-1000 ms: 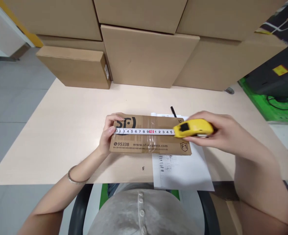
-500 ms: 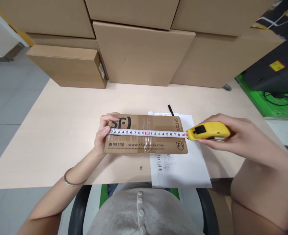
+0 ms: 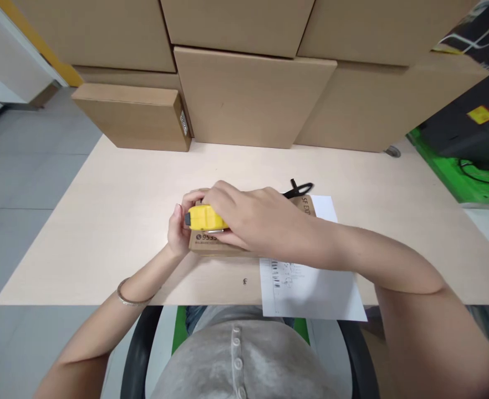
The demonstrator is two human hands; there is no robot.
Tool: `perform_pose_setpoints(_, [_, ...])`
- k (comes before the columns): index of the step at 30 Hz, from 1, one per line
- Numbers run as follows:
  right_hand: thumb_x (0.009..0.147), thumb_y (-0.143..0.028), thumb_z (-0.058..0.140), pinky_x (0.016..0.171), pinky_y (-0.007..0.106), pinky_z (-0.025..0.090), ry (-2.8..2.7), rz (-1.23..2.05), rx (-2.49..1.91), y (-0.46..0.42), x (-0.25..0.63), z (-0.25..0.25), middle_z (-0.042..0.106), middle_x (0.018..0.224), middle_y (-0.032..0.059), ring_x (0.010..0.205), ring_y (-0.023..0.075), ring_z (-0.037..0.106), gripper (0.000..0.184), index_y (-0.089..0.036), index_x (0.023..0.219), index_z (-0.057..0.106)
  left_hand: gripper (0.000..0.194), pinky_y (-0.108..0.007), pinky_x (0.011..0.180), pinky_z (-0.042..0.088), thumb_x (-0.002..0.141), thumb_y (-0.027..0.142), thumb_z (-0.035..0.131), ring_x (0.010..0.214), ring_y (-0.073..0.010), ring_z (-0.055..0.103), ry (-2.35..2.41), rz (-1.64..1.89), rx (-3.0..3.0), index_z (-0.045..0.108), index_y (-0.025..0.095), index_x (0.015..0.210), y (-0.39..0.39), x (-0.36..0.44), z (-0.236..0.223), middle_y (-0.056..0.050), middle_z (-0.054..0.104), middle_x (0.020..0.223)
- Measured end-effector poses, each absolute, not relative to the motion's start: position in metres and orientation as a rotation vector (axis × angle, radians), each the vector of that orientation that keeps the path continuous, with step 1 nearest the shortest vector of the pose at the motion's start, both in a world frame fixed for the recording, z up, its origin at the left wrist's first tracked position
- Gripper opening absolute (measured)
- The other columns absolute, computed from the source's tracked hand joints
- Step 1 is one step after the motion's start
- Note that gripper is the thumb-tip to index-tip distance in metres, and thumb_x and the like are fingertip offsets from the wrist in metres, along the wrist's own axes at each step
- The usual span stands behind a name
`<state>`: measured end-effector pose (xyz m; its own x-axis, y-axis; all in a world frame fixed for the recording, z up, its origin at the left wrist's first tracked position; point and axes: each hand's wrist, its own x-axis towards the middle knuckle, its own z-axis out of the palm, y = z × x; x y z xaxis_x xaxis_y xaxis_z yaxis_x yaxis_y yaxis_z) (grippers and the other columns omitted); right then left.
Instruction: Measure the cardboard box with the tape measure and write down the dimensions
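Note:
My right hand (image 3: 253,213) is wrapped round a yellow tape measure (image 3: 206,218) above the left end of a flat cardboard box (image 3: 207,244) with printed lettering. No blade shows outside the tape measure's case. My left hand (image 3: 180,230) grips the box's left end, its thumb up beside the tape measure; some fingertips are hidden. My right hand and forearm cover much of the box's top. A black cord loop (image 3: 305,189) sticks out past the right hand, near the box's far edge.
Under the box's right part lies a printed paper sheet (image 3: 315,293), overhanging the near table edge. The tip of a black pen (image 3: 293,183) shows behind the box. Large cartons (image 3: 253,100) stand stacked along the table's back, with a smaller carton (image 3: 132,119) at left.
My right hand has brought the tape measure leftward across the box to my left hand. The blade that lay stretched along the box is now out of sight.

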<state>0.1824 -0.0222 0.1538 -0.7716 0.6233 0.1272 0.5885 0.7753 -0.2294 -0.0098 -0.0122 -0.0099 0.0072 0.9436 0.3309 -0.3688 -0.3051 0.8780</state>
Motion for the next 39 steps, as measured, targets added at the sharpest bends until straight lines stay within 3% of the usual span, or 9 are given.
perform_pose_setpoints(8, [0.089,-0.056,0.078,0.054,0.031,0.048,-1.797,0.719,-1.477,-0.072,0.294,0.153,0.07,0.087,0.0019,0.07,0.0201,0.066,0.032,-0.029,0.098,0.063,0.06,-0.055,0.129,0.035,0.093,0.054,0.066,0.15,-0.035,0.053,0.656,1.17,1.112,0.059,0.04,0.152,-0.009,-0.041,-0.01,0.0,0.068,0.151])
perform_pose_setpoints(13, [0.083,-0.052,0.082,0.032,0.027,0.029,-1.539,1.123,-1.695,-0.111,0.342,0.13,0.055,0.062,-0.0033,0.042,0.0126,0.042,0.028,-0.029,0.088,0.068,0.065,-0.062,0.126,0.039,0.089,0.06,0.072,0.152,-0.0439,0.048,0.681,0.934,1.137,0.065,0.032,0.148,0.003,-0.058,-0.024,-0.008,0.065,0.155])
perform_pose_setpoints(17, [0.08,-0.048,0.086,0.032,0.024,0.026,-1.462,1.285,-1.571,-0.11,0.341,0.117,0.063,0.073,-0.0012,0.045,0.0107,0.043,0.029,-0.028,0.091,0.069,0.065,-0.062,0.112,0.055,0.083,0.062,0.08,0.141,-0.0477,0.059,0.778,0.887,1.155,0.073,0.025,0.136,0.0,-0.06,-0.019,-0.014,0.073,0.141])
perform_pose_setpoints(20, [0.079,-0.048,0.086,0.032,0.024,0.018,-1.339,1.244,-1.437,-0.078,0.331,0.116,0.058,0.066,-0.0034,0.041,0.008,0.035,0.031,-0.026,0.088,0.067,0.093,-0.063,0.11,0.057,0.067,0.064,0.092,0.141,-0.0486,0.059,0.646,0.922,1.335,0.062,0.032,0.149,-0.013,-0.05,-0.002,-0.012,0.063,0.155])
perform_pose_setpoints(23, [0.079,-0.049,0.083,0.033,0.024,0.01,-1.313,1.3,-1.236,-0.03,0.317,0.114,0.047,0.053,-0.0065,0.036,0.0047,0.022,0.033,-0.022,0.077,0.064,0.132,-0.068,0.126,0.041,0.051,0.072,0.095,0.163,-0.0493,0.026,0.456,1.099,1.686,0.035,0.046,0.165,-0.032,-0.029,0.014,-0.001,0.026,0.18])
perform_pose_setpoints(27, [0.079,-0.048,0.079,0.032,0.023,0.008,-1.335,1.461,-1.07,0.02,0.297,0.103,0.045,0.05,-0.0074,0.034,0.0032,0.018,0.033,-0.021,0.072,0.061,0.131,-0.073,0.133,0.02,0.062,0.07,0.091,0.168,-0.0475,0.003,0.458,1.23,2.064,0.021,0.043,0.169,-0.053,-0.005,0.02,0.0,0.006,0.183])
perform_pose_setpoints(31, [0.076,-0.048,0.082,0.031,0.022,0.009,-1.34,1.557,-1.095,0.034,0.285,0.088,0.05,0.053,-0.0075,0.034,0.0024,0.019,0.034,-0.019,0.079,0.063,0.117,-0.068,0.134,0.023,0.073,0.057,0.09,0.169,-0.041,0.005,0.585,1.2,2.176,0.022,0.04,0.168,-0.071,0.002,0.003,-0.002,-0.002,0.183])
perform_pose_setpoints(34, [0.077,-0.05,0.082,0.031,0.023,0.009,-1.349,1.604,-1.121,0.033,0.282,0.084,0.054,0.057,-0.0069,0.035,0.0023,0.018,0.036,-0.02,0.084,0.063,0.116,-0.065,0.135,0.021,0.071,0.071,0.086,0.169,-0.0396,0.006,0.577,1.237,2.174,0.028,0.037,0.166,-0.079,-0.006,-0.014,-0.004,0.001,0.183])
perform_pose_setpoints(39, [0.078,-0.048,0.083,0.035,0.024,0.017,-1.499,1.414,-1.139,0.028,0.281,0.099,0.063,0.074,-0.0028,0.044,0.0056,0.032,0.04,-0.02,0.102,0.068,0.089,-0.059,0.137,0.01,0.095,0.086,0.026,0.169,-0.0336,0.012,0.645,1.375,1.87,0.034,0.034,0.166,-0.055,-0.021,-0.019,-0.004,0.02,0.181])
